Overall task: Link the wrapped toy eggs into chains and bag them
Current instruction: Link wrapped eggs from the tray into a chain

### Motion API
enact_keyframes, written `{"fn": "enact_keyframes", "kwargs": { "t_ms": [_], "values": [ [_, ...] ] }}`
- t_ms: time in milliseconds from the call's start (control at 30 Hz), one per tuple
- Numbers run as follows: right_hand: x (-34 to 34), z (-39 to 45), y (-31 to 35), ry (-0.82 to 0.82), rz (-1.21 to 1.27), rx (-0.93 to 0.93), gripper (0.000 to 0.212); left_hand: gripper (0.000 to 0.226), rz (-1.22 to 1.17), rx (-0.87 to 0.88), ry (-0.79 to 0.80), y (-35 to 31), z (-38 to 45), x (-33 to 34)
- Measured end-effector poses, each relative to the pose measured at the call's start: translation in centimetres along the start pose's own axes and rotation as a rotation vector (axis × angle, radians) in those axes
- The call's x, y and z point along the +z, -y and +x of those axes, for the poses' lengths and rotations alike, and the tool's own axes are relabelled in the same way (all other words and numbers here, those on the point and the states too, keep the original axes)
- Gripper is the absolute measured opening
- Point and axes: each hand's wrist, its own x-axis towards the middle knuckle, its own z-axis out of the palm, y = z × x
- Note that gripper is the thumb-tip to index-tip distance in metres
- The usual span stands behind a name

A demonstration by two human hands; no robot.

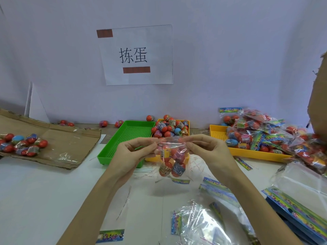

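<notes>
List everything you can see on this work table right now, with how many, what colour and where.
clear plastic bag of wrapped toy eggs: one, red eggs inside, held up at centre
green perforated plastic tray: one, centre-left
yellow tray of loose eggs: one, behind the bag
yellow tray of filled bags: one, right
flattened brown cardboard: one, left, eggs lying on it
white paper sign: one, on the wall
empty clear bags: several, near right
left hand: pinches the bag's top
right hand: pinches the bag's top
</notes>
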Motion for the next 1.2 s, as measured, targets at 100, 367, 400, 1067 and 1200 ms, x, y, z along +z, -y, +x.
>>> {"fn": "enact_keyframes", "kwargs": {
  "t_ms": [100, 367, 400, 1067, 1200],
  "values": [
    [-0.2, -0.1, 0.1, 0.016, -0.015, -0.015, 0.015, 0.038, 0.053, 0.037, 0.009, 0.1, 0.1, -0.3],
    [-0.4, -0.3, 0.4, 0.048, -0.066, -0.058, 0.023, 0.027, 0.181, 0.164, 0.04, 0.1, -0.2, -0.4],
    [-0.4, -0.3, 0.5, 0.052, -0.08, -0.063, 0.024, 0.035, 0.2, 0.19, 0.045, 0.1, -0.2, -0.4],
    [0.3, -0.1, 0.3, 0.006, -0.315, -0.09, 0.036, 0.01, 0.336, 0.23, 0.066, -0.8, -0.8, 0.0],
    [0.9, 0.1, -0.3, -0.024, -0.287, -0.036, 0.011, 0.016, 0.312, 0.253, 0.052, -0.1, -0.7, 0.5]
  ]
}}
